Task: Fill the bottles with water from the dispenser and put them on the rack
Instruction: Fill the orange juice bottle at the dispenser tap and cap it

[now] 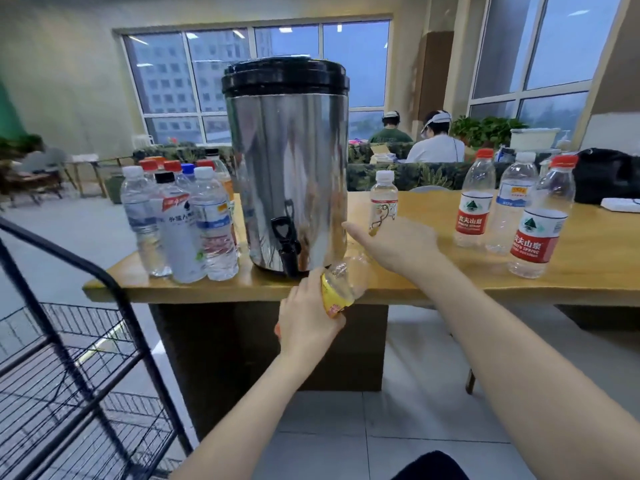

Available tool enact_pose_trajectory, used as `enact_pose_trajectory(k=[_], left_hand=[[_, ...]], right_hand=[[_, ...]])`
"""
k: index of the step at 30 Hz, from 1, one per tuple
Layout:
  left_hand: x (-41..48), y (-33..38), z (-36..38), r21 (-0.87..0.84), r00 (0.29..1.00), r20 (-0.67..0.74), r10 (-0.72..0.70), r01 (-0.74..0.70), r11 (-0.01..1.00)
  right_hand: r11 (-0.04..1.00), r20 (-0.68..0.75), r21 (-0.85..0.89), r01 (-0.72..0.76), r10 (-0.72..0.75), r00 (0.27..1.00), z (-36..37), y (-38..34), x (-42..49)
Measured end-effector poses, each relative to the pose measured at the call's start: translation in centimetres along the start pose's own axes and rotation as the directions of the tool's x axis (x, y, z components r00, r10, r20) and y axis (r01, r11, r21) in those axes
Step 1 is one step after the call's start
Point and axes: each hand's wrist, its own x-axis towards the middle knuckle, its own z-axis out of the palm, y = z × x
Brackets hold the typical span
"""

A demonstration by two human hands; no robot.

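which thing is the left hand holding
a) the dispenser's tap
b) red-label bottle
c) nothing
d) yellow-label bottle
d: the left hand grips the yellow-label bottle, held tilted with its open neck just below and to the right of the tap.

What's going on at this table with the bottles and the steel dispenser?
A person is working at the wooden table. Their left hand grips a yellow-labelled bottle, tilted with its neck near the tap of the steel dispenser. The right hand reaches open over the table, holding nothing. Capped bottles stand on either side of the dispenser. A black wire rack waits at lower left.
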Motion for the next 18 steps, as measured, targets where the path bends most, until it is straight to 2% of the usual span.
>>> enact_pose_trajectory(k=[2, 3, 5, 8, 11, 13, 16, 18], left_hand=[[-0.8, -1.0, 0.3, 0.069, 1.000, 0.003, -0.023, 0.023, 0.997], [-1.1, -1.4, 0.4, 0.051, 0.999, 0.018, -0.046, 0.045, 0.998], [-1.6, -2.4, 0.4, -0.109, 0.992, 0.084, -0.097, 0.106, 0.988], [-1.7, -4.1, -0.1, -0.404, 0.957, 0.273, -0.095, 0.203, 0.892], [-1.4, -5.7, -0.3, -0.544, 0.921, 0.389, -0.018, 0.245, 0.802], [-1.1, -6.5, -0.1, -0.546, 0.918, 0.396, -0.029, 0.260, 0.797], [-0.9, -7.2, 0.6, -0.524, 0.911, 0.407, -0.062, 0.289, 0.801], [-1.0, -7.4, 0.9, -0.542, 0.903, 0.424, -0.070, 0.315, 0.780]], right_hand=[[1.000, 0.065, -0.024, 0.009, -0.008, 0.998, 1.3, -1.4, -0.7], [0.999, 0.058, -0.027, 0.018, -0.016, 0.998, 1.8, -2.0, -0.9], [0.997, -0.010, -0.022, 0.070, -0.070, 0.998, 2.5, -3.1, -1.3], [0.961, -0.139, -0.062, 0.268, -0.274, 0.952, 3.0, -3.8, -1.4], [0.871, -0.082, -0.091, 0.484, -0.491, 0.868, 3.2, -3.7, -1.0], [0.852, 0.018, 0.010, 0.524, -0.524, 0.852, 3.2, -3.4, -0.6], [0.854, 0.171, 0.293, 0.429, -0.488, 0.856, 3.6, -3.2, -0.1], [0.806, 0.184, 0.447, 0.388, -0.507, 0.842, 4.0, -3.0, 0.3]])
